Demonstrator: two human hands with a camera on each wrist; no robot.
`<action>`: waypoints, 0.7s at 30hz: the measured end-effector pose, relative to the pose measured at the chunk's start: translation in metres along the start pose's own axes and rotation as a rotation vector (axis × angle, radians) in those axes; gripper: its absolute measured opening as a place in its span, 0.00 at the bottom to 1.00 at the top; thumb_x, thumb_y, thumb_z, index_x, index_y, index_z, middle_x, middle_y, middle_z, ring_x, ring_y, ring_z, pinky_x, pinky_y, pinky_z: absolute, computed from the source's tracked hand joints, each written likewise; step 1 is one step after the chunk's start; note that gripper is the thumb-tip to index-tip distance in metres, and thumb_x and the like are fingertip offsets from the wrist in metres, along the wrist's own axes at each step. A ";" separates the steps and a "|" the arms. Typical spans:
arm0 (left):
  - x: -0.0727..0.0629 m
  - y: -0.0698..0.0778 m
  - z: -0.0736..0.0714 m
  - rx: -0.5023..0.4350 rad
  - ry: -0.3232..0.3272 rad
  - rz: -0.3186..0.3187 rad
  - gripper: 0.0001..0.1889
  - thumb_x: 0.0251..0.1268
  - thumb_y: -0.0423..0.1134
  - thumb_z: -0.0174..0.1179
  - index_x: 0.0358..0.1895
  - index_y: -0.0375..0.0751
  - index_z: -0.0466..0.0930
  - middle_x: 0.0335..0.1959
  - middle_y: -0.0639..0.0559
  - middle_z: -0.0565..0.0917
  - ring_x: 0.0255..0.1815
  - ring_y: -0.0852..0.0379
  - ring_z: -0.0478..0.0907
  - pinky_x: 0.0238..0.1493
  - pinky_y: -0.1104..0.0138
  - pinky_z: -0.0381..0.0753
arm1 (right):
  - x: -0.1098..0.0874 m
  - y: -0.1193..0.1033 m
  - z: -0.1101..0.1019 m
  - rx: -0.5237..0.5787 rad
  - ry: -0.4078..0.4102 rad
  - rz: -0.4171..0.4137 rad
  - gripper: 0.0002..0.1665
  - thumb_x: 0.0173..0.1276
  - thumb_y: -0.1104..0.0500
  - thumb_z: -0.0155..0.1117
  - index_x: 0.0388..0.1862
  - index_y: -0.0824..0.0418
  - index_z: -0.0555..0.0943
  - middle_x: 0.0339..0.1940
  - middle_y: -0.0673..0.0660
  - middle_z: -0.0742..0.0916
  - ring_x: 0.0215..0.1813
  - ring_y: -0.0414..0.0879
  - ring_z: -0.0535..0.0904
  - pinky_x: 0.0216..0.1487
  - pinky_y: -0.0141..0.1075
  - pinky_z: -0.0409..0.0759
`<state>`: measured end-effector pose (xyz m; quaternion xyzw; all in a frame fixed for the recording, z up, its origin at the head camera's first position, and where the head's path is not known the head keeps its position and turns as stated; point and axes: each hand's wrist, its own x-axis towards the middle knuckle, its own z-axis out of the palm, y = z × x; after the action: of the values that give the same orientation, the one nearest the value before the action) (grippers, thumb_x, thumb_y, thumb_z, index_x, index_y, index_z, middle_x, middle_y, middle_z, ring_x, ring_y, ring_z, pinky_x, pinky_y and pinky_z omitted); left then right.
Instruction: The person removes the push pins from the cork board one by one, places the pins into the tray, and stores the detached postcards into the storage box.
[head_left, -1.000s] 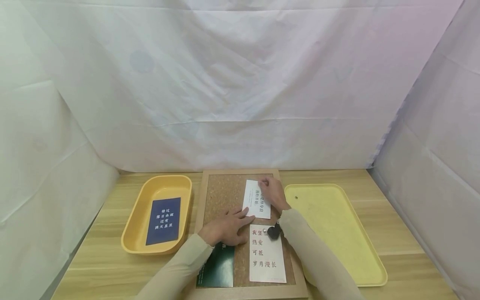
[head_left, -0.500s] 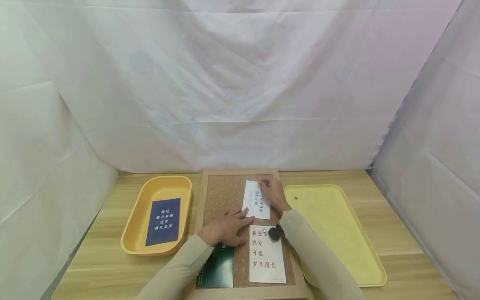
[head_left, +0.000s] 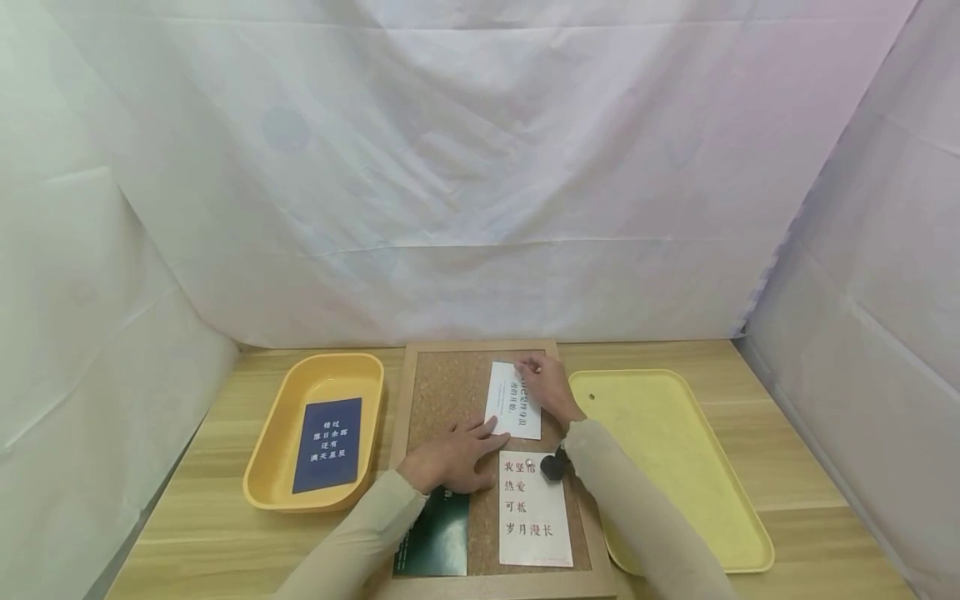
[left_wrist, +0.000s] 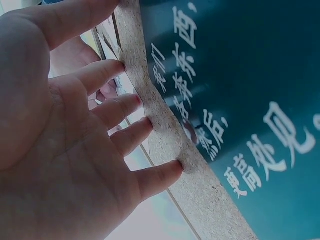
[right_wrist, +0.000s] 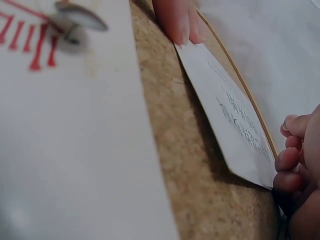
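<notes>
A white card (head_left: 501, 402) with dark lettering lies on the framed cork board (head_left: 442, 379). My left hand (head_left: 452, 457) reaches onto this card's lower left edge with spread, straight fingers, holding it against the board. At its upper right corner, my right hand (head_left: 547, 388) has curled fingers and pinches a small metal piece, apparently a thumbtack (right_wrist: 285, 126), mostly hidden by the fingertips. Below lies a white card with red lettering (head_left: 534, 537), with a silver thumbtack (right_wrist: 82, 17) stuck in its top. A dark green card (left_wrist: 260, 65) lies beneath my left wrist.
Left of the board stands an orange-yellow basin (head_left: 258, 479) with a dark blue card (head_left: 327, 444) inside. A pale yellow tray (head_left: 675, 467) lies to the right. White cloth (head_left: 480, 183) hangs behind the wooden table (head_left: 795, 500) and at both sides.
</notes>
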<state>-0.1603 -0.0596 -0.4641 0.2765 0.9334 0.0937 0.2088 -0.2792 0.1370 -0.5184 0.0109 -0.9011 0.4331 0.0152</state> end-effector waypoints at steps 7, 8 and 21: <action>0.001 0.000 0.000 0.012 -0.002 -0.004 0.34 0.68 0.53 0.59 0.76 0.60 0.62 0.80 0.54 0.55 0.81 0.50 0.47 0.78 0.48 0.51 | -0.003 -0.003 -0.003 -0.005 -0.025 -0.036 0.13 0.75 0.54 0.60 0.52 0.55 0.84 0.41 0.53 0.84 0.47 0.49 0.77 0.47 0.43 0.76; 0.001 0.000 0.000 0.015 -0.004 -0.005 0.34 0.68 0.53 0.59 0.76 0.60 0.61 0.80 0.54 0.55 0.81 0.51 0.47 0.78 0.48 0.51 | -0.004 -0.003 -0.003 -0.001 -0.030 -0.038 0.13 0.75 0.53 0.60 0.52 0.55 0.84 0.41 0.53 0.84 0.46 0.48 0.77 0.47 0.42 0.76; 0.004 -0.004 0.001 0.020 -0.006 0.010 0.35 0.68 0.54 0.59 0.77 0.60 0.60 0.80 0.54 0.54 0.81 0.51 0.47 0.78 0.45 0.50 | -0.008 0.000 -0.014 -0.036 -0.084 -0.175 0.08 0.74 0.56 0.61 0.46 0.55 0.86 0.39 0.52 0.86 0.41 0.46 0.79 0.44 0.40 0.78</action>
<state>-0.1642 -0.0604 -0.4673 0.2834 0.9322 0.0844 0.2085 -0.2713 0.1484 -0.5102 0.1075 -0.9042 0.4131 0.0152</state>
